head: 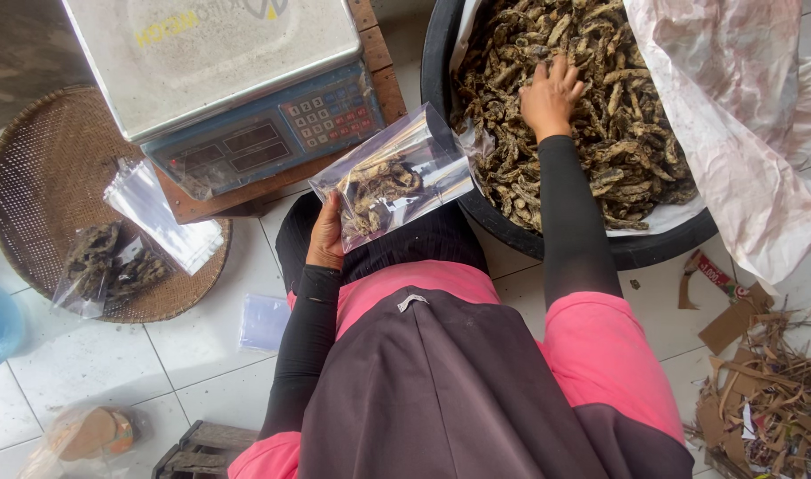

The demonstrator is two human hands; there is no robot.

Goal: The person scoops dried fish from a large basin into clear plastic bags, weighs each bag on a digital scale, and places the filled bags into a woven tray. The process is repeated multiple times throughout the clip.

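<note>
Head view, clear plastic bag (396, 177) part-filled, dark crumbed fried pieces (600, 98)

Half-filled clear bag (395, 182), tilted above lap

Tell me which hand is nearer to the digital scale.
Left. The left hand holds a clear bag of dried fish just below the digital scale's front edge. The right hand is farther off to the side, resting on the dried fish in the black basin.
</note>
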